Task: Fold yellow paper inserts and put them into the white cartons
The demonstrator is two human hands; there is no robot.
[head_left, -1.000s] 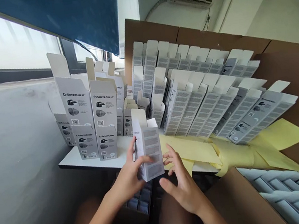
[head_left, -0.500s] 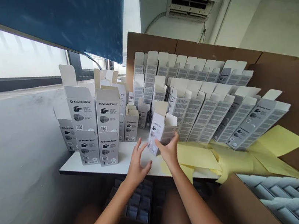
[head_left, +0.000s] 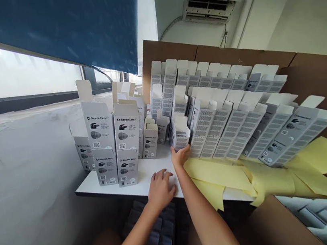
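Note:
A small grey-and-white SilverCrest carton (head_left: 181, 136) stands upright with its top flaps raised, among the other boxes. My right hand (head_left: 181, 155) grips its lower front, thumb at the left side and fingers at the right. My left hand (head_left: 161, 187) holds nothing; its slightly bent fingers are apart, over the front edge of the white table (head_left: 153, 168). To the left, printed cartons (head_left: 127, 166) stand in stacks, some with open tops. A small open carton (head_left: 150, 140) stands behind my left hand.
Tall rows of open cartons (head_left: 228, 129) lean at the right against a brown cardboard sheet (head_left: 303, 74). Yellow paper (head_left: 219, 171) lies along the table's front. Below are a box of several grey cartons (head_left: 163, 228) and a cardboard box (head_left: 265, 221) with pale packed pieces.
My right hand has pushed the carton farther back beside the rows and turned it. My left hand has moved away from it and lowered to the table's front edge.

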